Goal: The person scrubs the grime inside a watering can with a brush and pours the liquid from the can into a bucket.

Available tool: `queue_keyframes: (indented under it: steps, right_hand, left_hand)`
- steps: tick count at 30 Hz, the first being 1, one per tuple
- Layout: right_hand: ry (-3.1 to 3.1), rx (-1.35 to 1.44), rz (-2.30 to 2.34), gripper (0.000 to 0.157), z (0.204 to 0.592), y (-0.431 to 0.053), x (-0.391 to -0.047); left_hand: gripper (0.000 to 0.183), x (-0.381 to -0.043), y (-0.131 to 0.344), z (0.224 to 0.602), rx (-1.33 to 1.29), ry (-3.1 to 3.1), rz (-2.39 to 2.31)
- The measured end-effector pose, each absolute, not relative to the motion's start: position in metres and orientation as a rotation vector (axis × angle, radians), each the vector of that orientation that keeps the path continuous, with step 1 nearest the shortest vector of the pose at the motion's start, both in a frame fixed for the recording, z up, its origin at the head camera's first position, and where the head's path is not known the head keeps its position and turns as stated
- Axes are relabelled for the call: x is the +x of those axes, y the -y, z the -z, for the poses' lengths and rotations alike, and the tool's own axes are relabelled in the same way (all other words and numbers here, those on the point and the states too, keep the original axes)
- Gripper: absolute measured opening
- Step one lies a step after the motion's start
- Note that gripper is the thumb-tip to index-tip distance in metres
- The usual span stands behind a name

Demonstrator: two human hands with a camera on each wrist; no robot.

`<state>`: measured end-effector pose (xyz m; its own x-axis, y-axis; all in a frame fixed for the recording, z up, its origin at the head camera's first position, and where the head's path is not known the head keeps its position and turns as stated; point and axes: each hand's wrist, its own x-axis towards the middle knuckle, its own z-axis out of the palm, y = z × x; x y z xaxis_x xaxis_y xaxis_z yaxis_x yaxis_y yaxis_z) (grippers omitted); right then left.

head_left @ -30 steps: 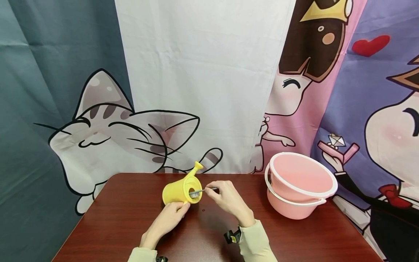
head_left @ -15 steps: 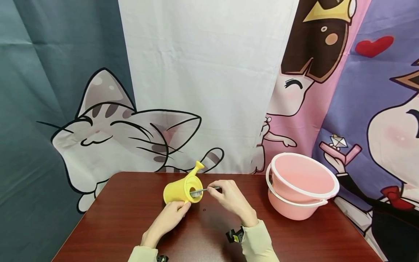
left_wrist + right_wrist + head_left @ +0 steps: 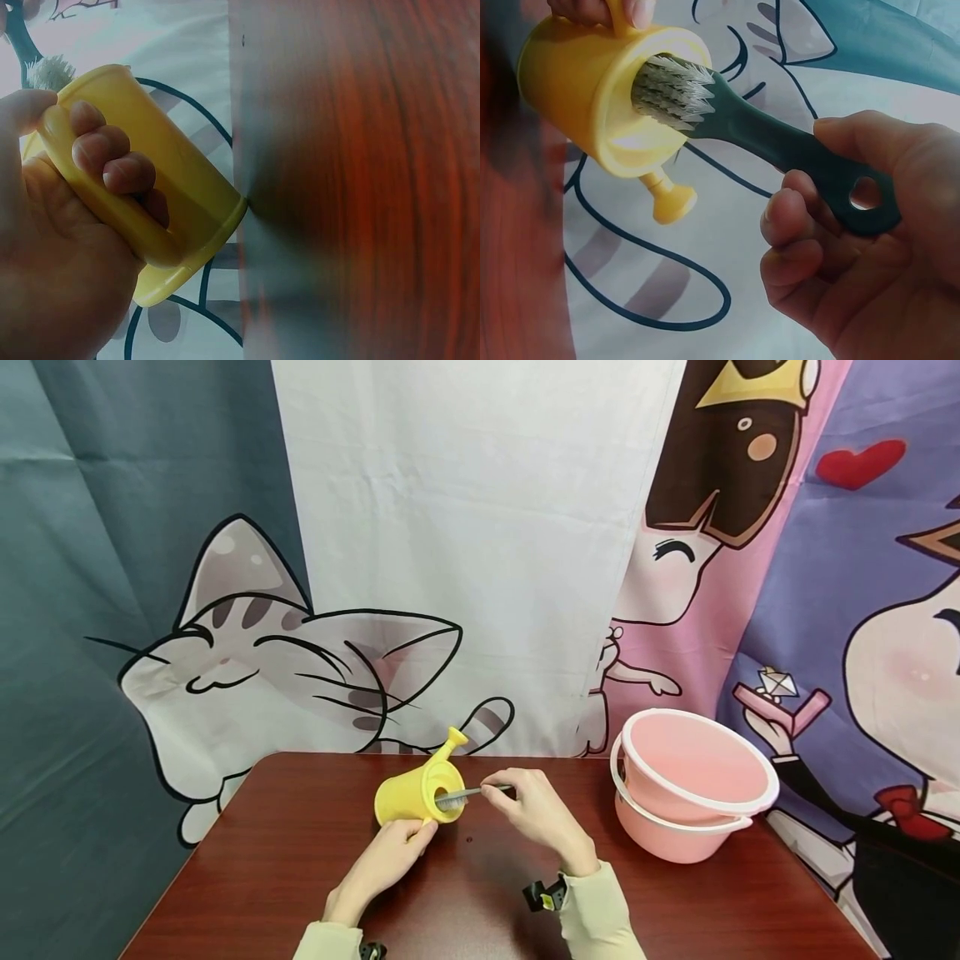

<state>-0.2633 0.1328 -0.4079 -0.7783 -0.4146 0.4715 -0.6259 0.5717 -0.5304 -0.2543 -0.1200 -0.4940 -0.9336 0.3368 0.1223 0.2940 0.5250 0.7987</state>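
A yellow watering can (image 3: 401, 797) is tilted on its side above the table, its opening facing right and its spout pointing up. My left hand (image 3: 390, 856) grips its handle, fingers curled through the loop, as the left wrist view shows. My right hand (image 3: 538, 810) pinches the dark green handle of a scrubbing brush (image 3: 761, 135) between thumb and fingers. In the right wrist view the brush's pale bristles (image 3: 673, 91) sit at the can's opening, partly inside it. The can's inside is mostly hidden.
Two pink buckets (image 3: 675, 839) with white rims are stacked on the right side of the brown table (image 3: 300, 877). A cloth (image 3: 480, 527) printed with cartoon figures hangs right behind the table's far edge. A small dark spot lies on the table below the can.
My right hand has shifted slightly to the right with the brush, and the brush's angle has changed a little. The left hand and watering can stay nearly still.
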Motion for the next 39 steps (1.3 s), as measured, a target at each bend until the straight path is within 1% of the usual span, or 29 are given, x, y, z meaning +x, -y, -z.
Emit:
queue_keyframes:
  steps: [15, 24, 34, 39]
  right_hand:
    - [2.507, 0.881, -1.102, 0.010, 0.409, -0.146, -0.265]
    - [2.555, 0.852, -1.218, 0.011, 0.406, -0.154, -0.264]
    - [2.559, 0.846, -1.235, 0.011, 0.405, -0.161, -0.266]
    - [2.538, 0.843, -1.274, 0.018, 0.404, -0.165, -0.266]
  left_hand:
    - [0.050, -0.254, 0.121, 0.494, 0.585, -2.725, -1.402]
    - [0.050, -0.255, 0.120, 0.494, 0.587, -2.730, -1.400]
    - [0.049, -0.255, 0.120, 0.495, 0.581, -2.740, -1.410]
    - [0.048, -0.255, 0.120, 0.494, 0.593, -2.756, -1.435]
